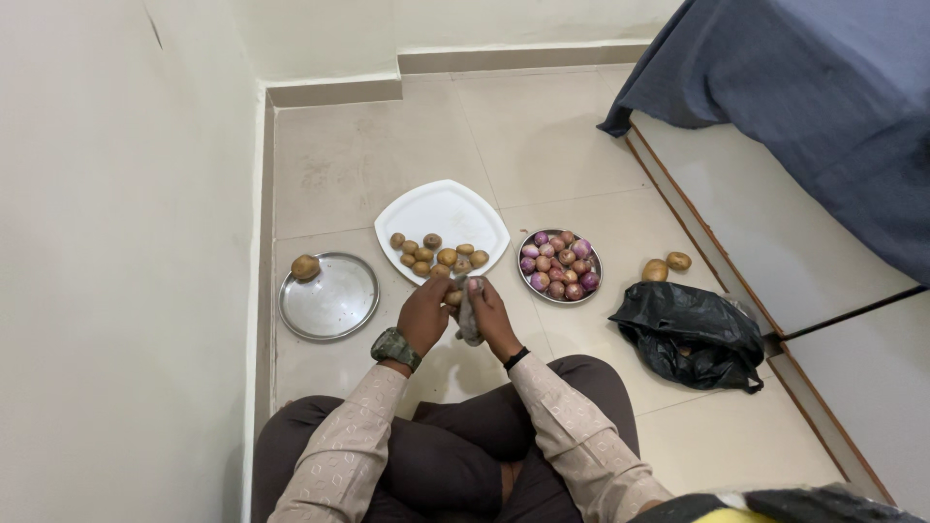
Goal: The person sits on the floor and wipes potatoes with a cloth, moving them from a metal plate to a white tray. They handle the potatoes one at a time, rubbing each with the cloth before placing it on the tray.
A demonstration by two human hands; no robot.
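Note:
I sit cross-legged on a tiled floor. My left hand (424, 315), with a watch on its wrist, holds a small brown potato (452, 297). My right hand (494, 315) presses a grey cloth (468, 320) against that potato. Just beyond my hands lies a white square plate (444, 213) with several small potatoes (436, 257) along its near edge. To its right stands a steel bowl (560, 264) full of purple onions.
A round steel plate (329, 298) at the left carries one potato (305, 267). Two potatoes (666, 266) lie on the floor by a black plastic bag (690, 334). A wall runs along the left; a bed with a blue sheet (823, 97) stands at the right.

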